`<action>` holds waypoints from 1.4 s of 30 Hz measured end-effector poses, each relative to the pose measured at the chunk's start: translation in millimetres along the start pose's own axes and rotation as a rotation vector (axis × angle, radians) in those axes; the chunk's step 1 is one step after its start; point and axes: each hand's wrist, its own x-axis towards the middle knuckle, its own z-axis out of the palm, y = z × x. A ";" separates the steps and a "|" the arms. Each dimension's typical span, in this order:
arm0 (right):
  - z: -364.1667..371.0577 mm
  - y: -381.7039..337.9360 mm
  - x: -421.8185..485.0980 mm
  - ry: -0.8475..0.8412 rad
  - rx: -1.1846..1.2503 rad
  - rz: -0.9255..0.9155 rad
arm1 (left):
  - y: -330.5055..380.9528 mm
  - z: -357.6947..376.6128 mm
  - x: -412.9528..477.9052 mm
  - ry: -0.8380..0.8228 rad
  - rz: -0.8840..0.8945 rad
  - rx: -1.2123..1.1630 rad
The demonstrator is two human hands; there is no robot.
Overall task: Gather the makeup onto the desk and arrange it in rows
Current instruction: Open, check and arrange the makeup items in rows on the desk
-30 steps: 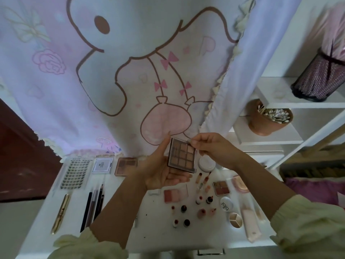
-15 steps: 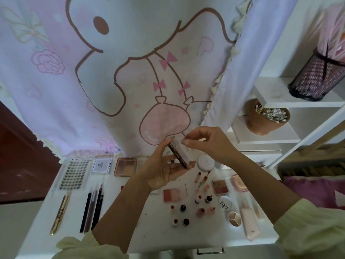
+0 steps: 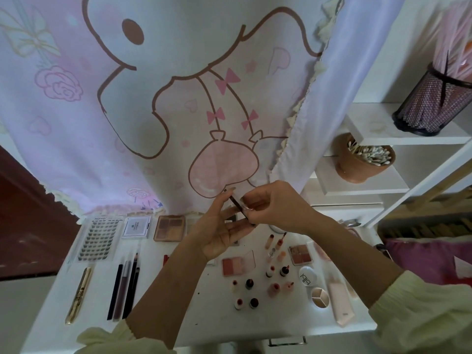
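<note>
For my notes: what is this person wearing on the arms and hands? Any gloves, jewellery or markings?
Both arms wear a pale yellow-cream top; the left sleeve and right sleeve end in gathered, ruffled cuffs. The forearms are bare. The left hand and right hand have no gloves, and no watch or bracelet shows.

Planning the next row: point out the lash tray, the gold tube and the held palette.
lash tray [image 3: 99,240], head view, middle of the lash rows.
gold tube [image 3: 78,295], head view, middle of the barrel.
palette [image 3: 234,201], head view, its dark edge.
</note>
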 end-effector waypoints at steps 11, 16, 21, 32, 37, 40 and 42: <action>13.7 11.4 5.7 -0.005 -0.026 0.047 | -0.7 -3.8 5.5 0.028 0.026 0.092; 5.5 10.4 3.3 -0.013 0.003 0.034 | -0.1 -5.7 3.1 -0.001 0.009 0.059; 8.4 8.8 5.0 -0.032 -0.019 0.024 | -0.1 -4.9 4.9 0.011 0.010 0.072; 14.1 11.9 6.5 0.062 -0.004 0.000 | 1.2 -8.2 5.6 0.014 0.025 0.054; 7.0 7.9 5.4 0.030 0.066 0.021 | -0.7 -9.4 5.5 0.000 0.028 0.005; 7.5 6.4 7.3 0.034 0.074 0.014 | -0.9 -9.6 6.3 -0.009 0.014 -0.040; 6.2 7.8 9.2 0.048 0.086 0.029 | 0.0 -9.8 6.3 -0.017 0.002 -0.045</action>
